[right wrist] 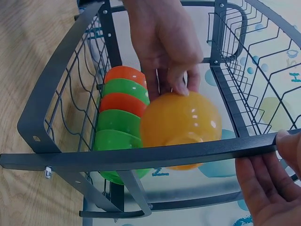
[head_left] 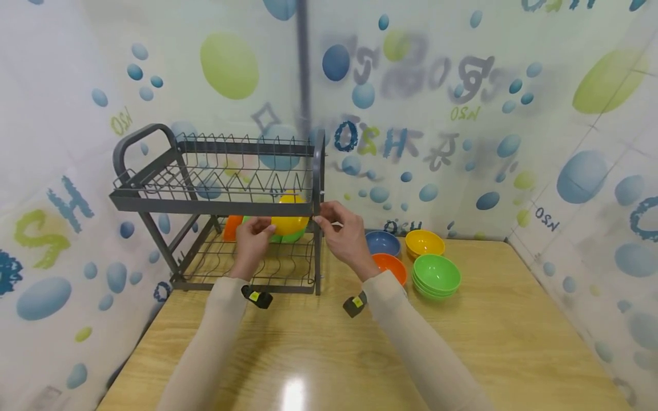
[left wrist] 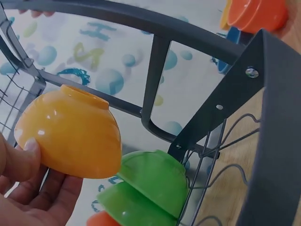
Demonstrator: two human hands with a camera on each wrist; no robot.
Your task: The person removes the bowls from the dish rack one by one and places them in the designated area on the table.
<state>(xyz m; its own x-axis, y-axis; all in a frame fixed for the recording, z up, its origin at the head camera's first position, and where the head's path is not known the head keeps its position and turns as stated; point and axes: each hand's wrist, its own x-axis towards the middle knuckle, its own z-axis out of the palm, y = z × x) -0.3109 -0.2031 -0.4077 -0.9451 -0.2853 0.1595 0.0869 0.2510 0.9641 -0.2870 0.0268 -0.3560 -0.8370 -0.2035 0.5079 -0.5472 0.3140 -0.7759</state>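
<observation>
In the head view, the sleeved left arm [head_left: 205, 337] comes in from seven o'clock and slants toward one, while the sleeved right arm [head_left: 418, 342] enters from five and slants toward eleven. The hands are near each other but apart. The left hand [head_left: 251, 242] lies toward eight o'clock, its thumb pointing to three in a pinching grip; the right hand [head_left: 348, 235] lies just off centre toward five, fingers bent, also gripping, thumb aimed at ten.

The wood-grained table [head_left: 319, 348] bears a dark two-tier rack [head_left: 216, 206], with blue, yellow, orange and green bowls [head_left: 436, 276] beside it.
</observation>
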